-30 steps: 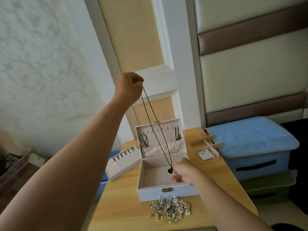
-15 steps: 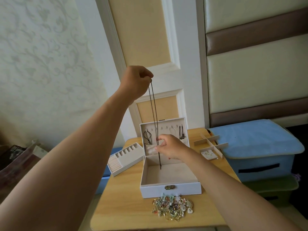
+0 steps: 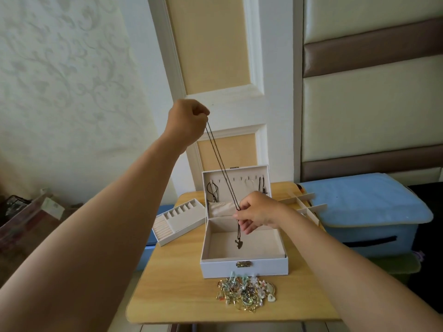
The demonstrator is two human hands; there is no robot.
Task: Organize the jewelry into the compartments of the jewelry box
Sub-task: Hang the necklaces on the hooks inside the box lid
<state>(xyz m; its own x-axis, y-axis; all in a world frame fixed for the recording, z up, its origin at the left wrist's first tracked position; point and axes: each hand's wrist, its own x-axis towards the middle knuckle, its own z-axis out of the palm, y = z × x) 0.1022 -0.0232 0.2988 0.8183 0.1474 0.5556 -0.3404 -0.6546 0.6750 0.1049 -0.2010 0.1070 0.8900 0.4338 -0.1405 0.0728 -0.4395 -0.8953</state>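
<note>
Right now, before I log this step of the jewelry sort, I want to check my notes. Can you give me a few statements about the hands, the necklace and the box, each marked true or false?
1. The left hand holds the top of the dark necklace high above the jewelry box. True.
2. The box's lid is closed. False: it stands open and upright.
3. A pile of jewelry lies on the table in front of the box. True.
4. The ring tray sits inside the box. False: it lies on the table, left of the box.
5. The right hand is empty. False: it pinches the cord just above the pendant.
</note>
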